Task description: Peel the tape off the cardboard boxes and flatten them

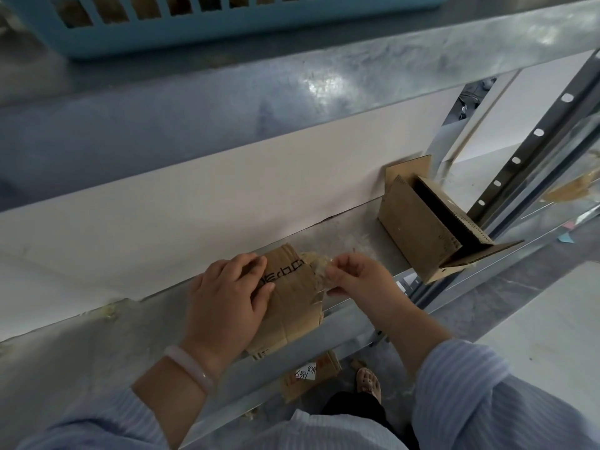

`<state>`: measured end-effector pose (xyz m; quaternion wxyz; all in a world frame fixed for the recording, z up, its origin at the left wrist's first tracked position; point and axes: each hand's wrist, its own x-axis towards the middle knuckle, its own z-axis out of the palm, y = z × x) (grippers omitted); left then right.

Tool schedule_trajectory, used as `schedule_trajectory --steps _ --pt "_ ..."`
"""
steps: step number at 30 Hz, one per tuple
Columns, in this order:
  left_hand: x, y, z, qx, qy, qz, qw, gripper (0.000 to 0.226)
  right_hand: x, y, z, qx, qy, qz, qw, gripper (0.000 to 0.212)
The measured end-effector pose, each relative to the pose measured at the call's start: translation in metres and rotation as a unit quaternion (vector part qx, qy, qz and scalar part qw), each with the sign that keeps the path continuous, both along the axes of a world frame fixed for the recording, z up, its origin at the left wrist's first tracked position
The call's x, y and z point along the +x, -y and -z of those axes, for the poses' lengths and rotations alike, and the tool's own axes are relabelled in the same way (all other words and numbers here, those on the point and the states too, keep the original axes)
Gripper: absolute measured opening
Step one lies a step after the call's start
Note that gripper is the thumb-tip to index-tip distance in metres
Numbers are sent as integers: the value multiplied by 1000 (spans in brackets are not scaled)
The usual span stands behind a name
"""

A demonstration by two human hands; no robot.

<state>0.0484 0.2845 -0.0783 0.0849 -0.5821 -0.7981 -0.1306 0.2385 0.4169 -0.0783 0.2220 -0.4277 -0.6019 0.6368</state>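
The metal shelf (pixel 97 345) runs across the view at waist height, with a pale board (pixel 227 196) standing along its back. On the level above sits a blue basket (pixel 227 34), well apart from the work.

Toward the right end of the shelf an open box (pixel 418 228) stands with its flaps spread, untouched, nearer the right hand than the left. On the floor below the shelf edge lies a flat piece of cardboard (pixel 311 375) with a white label.

The box being worked on (pixel 292 306) lies on the shelf right in front of the person. Its long axis runs away from the body and leans slightly right, and its near end reaches the front edge of the shelf. It looks partly collapsed, though how flat it is cannot be told.

The left hand (pixel 224 297) lies on the box's left half, its fingers (pixel 250 264) curled over the far left edge and gripping it, pinning the box down. The right hand (pixel 360 277) is just beside the box's far right corner, its fingertips (pixel 337 269) pinching a crumpled, clear length of tape (pixel 319 271) that is lifted off the cardboard there.

So the tape lies to the right of the holding hand, and its free end is already with the nearer right hand. The peel probably wants a pull to the right and toward the body, along the box's right edge, while the left hand braces against it. More tape seems to cling along that edge, so the peeling looks unfinished.
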Motion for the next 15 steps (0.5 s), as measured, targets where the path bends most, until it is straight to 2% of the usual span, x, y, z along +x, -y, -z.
schedule_trajectory --steps 5,7,12,13,15 --pt "-1 0 0 -5 8 2 1000 54 16 -7 -6 -202 -95 46 974 22" --pt "-2 0 1 -2 9 -1 1000 54 18 -5 -4 -221 -82 58 970 30" --pt "-1 0 1 2 15 6 1000 54 8 16 -3 -45 55 65 995 12" --pt "-1 0 1 1 14 7 1000 54 7 21 -3 -9 77 53 996 11" --pt "-2 0 1 -2 11 8 1000 54 5 29 -3 32 80 39 996 25"
